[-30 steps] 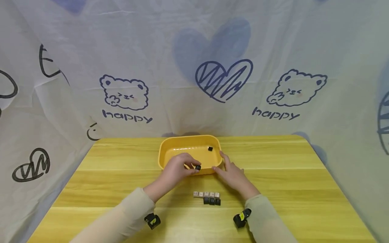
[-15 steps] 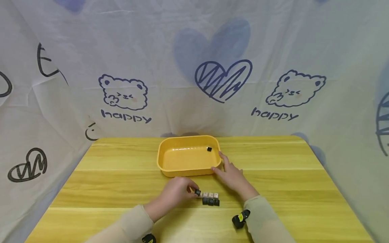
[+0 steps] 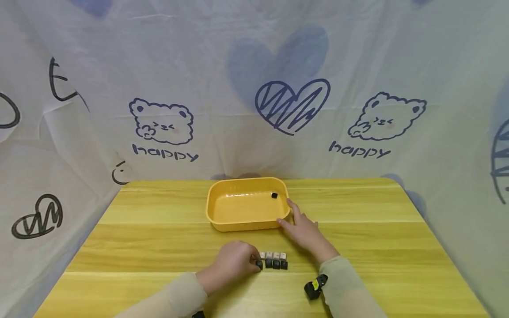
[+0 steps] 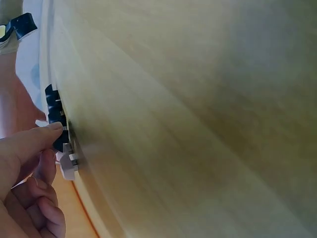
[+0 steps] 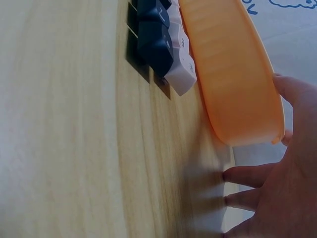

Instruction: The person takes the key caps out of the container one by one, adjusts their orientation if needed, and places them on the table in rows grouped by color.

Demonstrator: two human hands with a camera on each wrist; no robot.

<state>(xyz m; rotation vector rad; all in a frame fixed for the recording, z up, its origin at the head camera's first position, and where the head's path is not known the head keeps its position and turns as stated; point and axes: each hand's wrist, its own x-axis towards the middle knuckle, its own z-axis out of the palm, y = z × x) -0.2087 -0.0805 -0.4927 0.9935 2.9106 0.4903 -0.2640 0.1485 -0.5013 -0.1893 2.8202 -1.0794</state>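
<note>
My left hand (image 3: 234,261) pinches a black keycap (image 3: 259,265) between thumb and finger, at the left end of a row of black keycaps (image 3: 276,264). In the left wrist view this keycap (image 4: 60,143) lines up with the other black ones. Just behind runs a row of white keycaps (image 3: 276,255), its left end hidden by my fingers. My right hand (image 3: 305,232) touches the right front corner of a yellow plastic box (image 3: 242,227), thumb and forefinger spread at its rim. Its other fingers (image 5: 247,175) stretch out straight in the right wrist view.
One small black keycap (image 3: 274,195) lies inside the box near its right end. Under everything is a wood-grain table (image 3: 159,247), and a white printed cloth (image 3: 238,150) hangs behind its back edge.
My left hand has come from over the box's front rim toward me, carrying the black keycap down to the left end of the black row. My right hand stays at the box corner.
</note>
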